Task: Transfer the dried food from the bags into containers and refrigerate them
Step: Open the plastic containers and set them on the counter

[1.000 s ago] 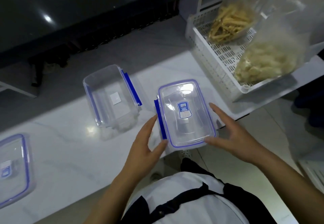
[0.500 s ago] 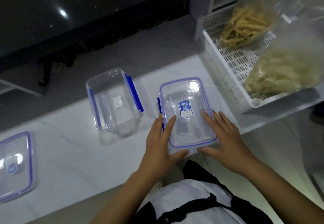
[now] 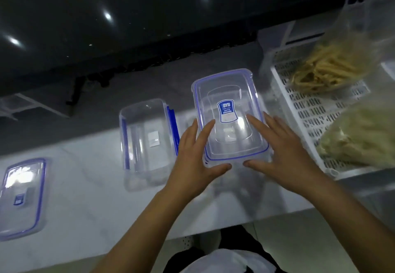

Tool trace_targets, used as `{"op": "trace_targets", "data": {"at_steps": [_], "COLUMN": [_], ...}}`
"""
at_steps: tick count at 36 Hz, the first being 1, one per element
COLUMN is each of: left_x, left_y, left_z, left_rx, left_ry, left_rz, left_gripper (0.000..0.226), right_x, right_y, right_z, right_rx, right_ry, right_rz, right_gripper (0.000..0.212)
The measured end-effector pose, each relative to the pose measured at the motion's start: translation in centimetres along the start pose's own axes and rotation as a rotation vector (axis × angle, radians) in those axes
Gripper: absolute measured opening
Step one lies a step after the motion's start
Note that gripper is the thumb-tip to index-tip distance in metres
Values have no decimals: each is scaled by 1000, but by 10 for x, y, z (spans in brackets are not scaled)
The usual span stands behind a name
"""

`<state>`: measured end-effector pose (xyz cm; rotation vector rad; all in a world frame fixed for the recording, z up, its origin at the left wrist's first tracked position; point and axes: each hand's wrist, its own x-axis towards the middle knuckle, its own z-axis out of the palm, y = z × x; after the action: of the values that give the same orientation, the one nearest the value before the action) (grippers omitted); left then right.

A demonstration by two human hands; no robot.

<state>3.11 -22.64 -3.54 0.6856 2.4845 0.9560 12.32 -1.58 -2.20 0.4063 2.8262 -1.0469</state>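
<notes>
The white marble-look counter (image 3: 85, 198) carries everything; the landmark is the lidded clear rectangular plastic container with blue seal (image 3: 229, 118). Beside it on one side, the white perforated plastic basket (image 3: 310, 110) holds two clear bags of pale dried food (image 3: 333, 69), still full. On its other side stands an open clear container (image 3: 147, 136), and farther off a loose lid (image 3: 21, 195). A moment ago both hands only flanked the container; now the left hand (image 3: 192, 159) and right hand (image 3: 284, 155) lie on its lid, fingers nearly straight, thumbs at the near edge. Opening likely comes next; nothing is transferred.

White marble-look countertop (image 3: 85, 204), glossy black panel (image 3: 106, 16) behind reflecting ceiling lights, pale floor (image 3: 320, 240).
</notes>
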Motion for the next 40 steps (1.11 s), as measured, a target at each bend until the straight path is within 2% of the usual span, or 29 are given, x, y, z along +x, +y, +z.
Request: {"op": "trace_targets", "data": {"at_steps": [5, 8, 14, 18, 24, 29, 33, 40], "left_x": [-30, -64, -142, -190, -235, -250, -247, -239], "left_y": [-7, -32, -110, -178, -291, -377, -423, -461], "left_z": [-47, -80, -143, -186, -248, -285, -302, -309], "left_rx": [-12, 1, 6, 18, 31, 84, 115, 131], "left_ry": [93, 145, 250, 300, 260, 151, 81, 37], "left_rz": [1, -64, -198, -276, -298, -300, -280, -207], "left_gripper": [100, 100, 100, 102, 104, 108, 110, 110], "right_x": [7, 14, 23, 22, 24, 25, 26, 23], "right_y": [-39, -75, -168, -233, -314, -362, -384, -399], "right_z": [5, 28, 109, 182, 298, 376, 409, 434], "right_rx": [-43, -23, -108, -165, -139, -162, -192, -245], "right_ry": [2, -52, -182, -220, -251, -295, -287, -252], "right_rz": [-135, -222, -377, -414, -404, -293, -215, -146], "right_gripper": [96, 90, 90, 90, 91, 92, 93, 92]}}
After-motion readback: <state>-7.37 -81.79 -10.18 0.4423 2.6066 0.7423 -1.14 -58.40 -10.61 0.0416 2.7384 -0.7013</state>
